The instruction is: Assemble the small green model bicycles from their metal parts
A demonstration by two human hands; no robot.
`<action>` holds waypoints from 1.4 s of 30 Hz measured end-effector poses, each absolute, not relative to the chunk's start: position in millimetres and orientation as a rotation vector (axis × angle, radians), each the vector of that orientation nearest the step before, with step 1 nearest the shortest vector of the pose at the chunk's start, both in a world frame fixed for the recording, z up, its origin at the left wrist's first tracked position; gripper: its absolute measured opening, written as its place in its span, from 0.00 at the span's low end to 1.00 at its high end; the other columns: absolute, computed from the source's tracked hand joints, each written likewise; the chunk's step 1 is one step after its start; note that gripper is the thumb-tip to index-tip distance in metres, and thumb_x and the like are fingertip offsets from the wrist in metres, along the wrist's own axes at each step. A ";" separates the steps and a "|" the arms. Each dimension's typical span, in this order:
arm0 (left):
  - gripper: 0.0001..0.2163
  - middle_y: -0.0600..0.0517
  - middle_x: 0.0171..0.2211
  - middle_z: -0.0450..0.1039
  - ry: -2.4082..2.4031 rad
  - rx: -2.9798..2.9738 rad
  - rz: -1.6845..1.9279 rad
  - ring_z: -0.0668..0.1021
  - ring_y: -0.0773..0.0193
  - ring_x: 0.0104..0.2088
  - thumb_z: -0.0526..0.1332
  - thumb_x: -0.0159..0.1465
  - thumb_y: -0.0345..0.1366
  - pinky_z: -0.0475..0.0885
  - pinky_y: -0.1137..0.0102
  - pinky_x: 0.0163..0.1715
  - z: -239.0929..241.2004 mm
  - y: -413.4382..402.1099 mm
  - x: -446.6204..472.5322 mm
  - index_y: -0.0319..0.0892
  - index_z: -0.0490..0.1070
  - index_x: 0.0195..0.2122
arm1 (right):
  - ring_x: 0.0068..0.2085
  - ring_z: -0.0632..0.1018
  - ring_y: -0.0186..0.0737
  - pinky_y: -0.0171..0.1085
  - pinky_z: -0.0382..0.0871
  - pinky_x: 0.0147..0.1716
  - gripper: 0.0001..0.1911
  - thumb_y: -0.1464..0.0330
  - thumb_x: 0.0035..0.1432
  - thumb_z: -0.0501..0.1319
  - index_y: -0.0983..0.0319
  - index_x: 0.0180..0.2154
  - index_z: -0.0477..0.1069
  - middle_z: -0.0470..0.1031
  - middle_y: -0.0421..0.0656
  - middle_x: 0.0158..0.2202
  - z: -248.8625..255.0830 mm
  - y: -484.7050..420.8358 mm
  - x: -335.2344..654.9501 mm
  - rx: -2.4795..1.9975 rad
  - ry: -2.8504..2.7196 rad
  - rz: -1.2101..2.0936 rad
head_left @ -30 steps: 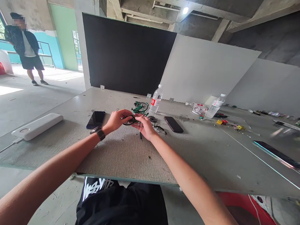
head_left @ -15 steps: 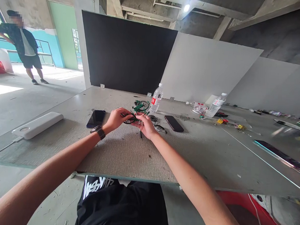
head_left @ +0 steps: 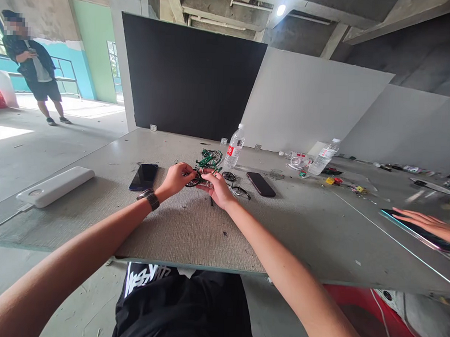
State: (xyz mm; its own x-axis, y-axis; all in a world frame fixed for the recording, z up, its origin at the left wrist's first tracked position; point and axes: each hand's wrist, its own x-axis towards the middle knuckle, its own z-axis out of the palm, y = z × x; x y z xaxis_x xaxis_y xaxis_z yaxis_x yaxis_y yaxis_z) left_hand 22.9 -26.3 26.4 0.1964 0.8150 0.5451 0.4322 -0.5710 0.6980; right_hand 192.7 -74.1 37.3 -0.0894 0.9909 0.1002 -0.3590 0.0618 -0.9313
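The left hand (head_left: 177, 180) and right hand (head_left: 218, 189) both gripped a wheel (head_left: 193, 180) over the bench (head_left: 207, 232), just on the wearer's side of the green bike (head_left: 209, 159); a bottle (head_left: 234, 149) stood beside that.

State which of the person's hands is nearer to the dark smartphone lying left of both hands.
Left. The left hand is just to the right of the smartphone, not touching it; the right hand is farther right, beyond the left hand.
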 end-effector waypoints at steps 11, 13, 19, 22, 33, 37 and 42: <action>0.04 0.50 0.31 0.80 1.177 2.060 1.357 0.79 0.63 0.32 0.64 0.61 0.32 0.70 0.70 0.33 26.3 -26.8 23.9 0.41 0.76 0.29 | 0.46 0.79 0.43 0.43 0.79 0.43 0.15 0.65 0.43 0.73 0.59 0.36 0.76 0.80 0.40 0.42 37.0 -73.8 192.4 -0.830 -1.044 1.369; 0.04 0.50 0.31 0.80 1.174 2.060 1.356 0.78 0.63 0.31 0.64 0.60 0.32 0.70 0.70 0.33 25.9 -26.6 23.8 0.41 0.75 0.29 | 0.45 0.79 0.43 0.43 0.80 0.43 0.15 0.66 0.43 0.73 0.59 0.36 0.76 0.80 0.40 0.42 36.7 -73.5 192.4 -0.831 -1.040 1.371; 0.04 0.51 0.29 0.79 1.186 2.039 1.333 0.77 0.64 0.30 0.64 0.60 0.32 0.69 0.71 0.30 25.7 -26.3 24.3 0.41 0.74 0.28 | 0.46 0.79 0.43 0.43 0.80 0.43 0.15 0.65 0.43 0.73 0.59 0.35 0.76 0.80 0.40 0.41 35.1 -72.1 193.0 -0.828 -1.052 1.379; 0.03 0.51 0.29 0.79 1.192 2.043 1.325 0.77 0.64 0.30 0.63 0.60 0.33 0.69 0.71 0.30 24.4 -24.7 24.2 0.41 0.75 0.29 | 0.46 0.80 0.43 0.43 0.80 0.44 0.15 0.65 0.43 0.73 0.59 0.36 0.76 0.80 0.40 0.41 34.8 -71.9 193.0 -0.826 -1.052 1.378; 0.03 0.50 0.33 0.80 1.096 1.982 1.344 0.80 0.63 0.33 0.64 0.62 0.34 0.71 0.71 0.33 23.4 -25.1 23.3 0.42 0.73 0.34 | 0.46 0.80 0.44 0.44 0.79 0.45 0.15 0.65 0.43 0.72 0.58 0.35 0.75 0.80 0.39 0.41 37.0 -73.0 192.7 -0.834 -1.051 1.357; 0.08 0.49 0.33 0.80 0.927 1.885 1.362 0.80 0.63 0.34 0.63 0.66 0.41 0.73 0.71 0.33 20.4 -20.4 23.1 0.41 0.72 0.37 | 0.46 0.80 0.45 0.45 0.79 0.45 0.15 0.64 0.43 0.72 0.58 0.36 0.76 0.80 0.39 0.39 37.9 -70.5 195.6 -0.829 -1.030 1.342; 0.09 0.49 0.37 0.80 0.836 1.967 1.386 0.81 0.63 0.37 0.58 0.70 0.40 0.75 0.70 0.36 18.2 -17.2 19.3 0.42 0.74 0.45 | 0.43 0.81 0.43 0.43 0.79 0.43 0.16 0.64 0.43 0.72 0.58 0.37 0.76 0.80 0.39 0.38 38.0 -66.5 199.0 -0.826 -1.013 1.327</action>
State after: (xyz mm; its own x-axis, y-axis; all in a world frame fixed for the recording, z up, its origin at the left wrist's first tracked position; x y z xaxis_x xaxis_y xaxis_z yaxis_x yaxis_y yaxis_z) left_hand 19.3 -17.2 18.2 0.2617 0.7680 0.5846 0.1586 -0.6316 0.7589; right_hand 199.0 -66.5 38.0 -0.0344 0.9928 0.1144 -0.3719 0.0935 -0.9236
